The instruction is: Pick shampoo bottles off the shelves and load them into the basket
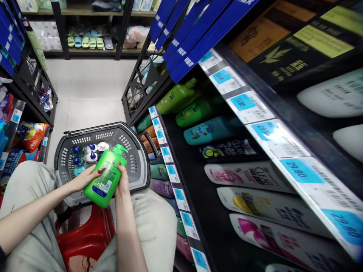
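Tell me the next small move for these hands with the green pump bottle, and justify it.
I'd probably lower the green pump bottle into the basket, toward its right side. The left hand and right hand both hold it at the near side, and the smaller containers sit toward the left, apparently leaving room.

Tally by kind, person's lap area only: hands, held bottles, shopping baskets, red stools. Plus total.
Hands: 2 (left hand, right hand)
Held bottles: 1 (green pump bottle)
Shopping baskets: 1 (grey shopping basket)
Red stools: 1 (red plastic stool)
Total: 5
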Available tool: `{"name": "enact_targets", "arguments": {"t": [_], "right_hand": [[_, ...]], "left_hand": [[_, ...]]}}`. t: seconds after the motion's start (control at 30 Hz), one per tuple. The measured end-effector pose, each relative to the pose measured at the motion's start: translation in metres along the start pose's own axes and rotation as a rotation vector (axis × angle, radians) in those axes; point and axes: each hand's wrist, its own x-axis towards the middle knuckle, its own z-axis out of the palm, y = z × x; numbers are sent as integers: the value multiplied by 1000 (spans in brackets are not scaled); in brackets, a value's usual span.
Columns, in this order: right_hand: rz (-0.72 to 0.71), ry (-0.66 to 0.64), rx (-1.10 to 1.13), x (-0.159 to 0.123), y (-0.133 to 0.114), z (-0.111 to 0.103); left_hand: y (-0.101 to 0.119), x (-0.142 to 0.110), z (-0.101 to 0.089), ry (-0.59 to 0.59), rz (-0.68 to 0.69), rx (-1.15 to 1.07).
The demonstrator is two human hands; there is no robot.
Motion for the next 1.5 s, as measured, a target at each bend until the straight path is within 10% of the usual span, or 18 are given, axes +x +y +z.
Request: {"name": "enact_targets", "arguments": {"t": [0.33, 0.63, 0.93, 1.17, 1.33, 1.5], "right_hand": [[-202, -78, -180, -15, -15, -9], [-385, -396, -1428, -75, -149, 0], [-757, -832, -2068, -86, -155, 22], [-1053, -959, -2351, -66, -87, 35], [-629, -1200, -2577, -19, 10, 19], [-363, -1310, -2509, 25, 90, -7]], "left_hand": [[-4, 5, 9, -95, 70, -82], [-7, -18, 35, -113, 238, 264], [-17, -11, 34, -95, 446, 357], [24, 1, -38, -106, 228, 1060], [38, -3, -81, 330, -65, 1249], [40, -2, -81, 316, -66, 1221]]}}
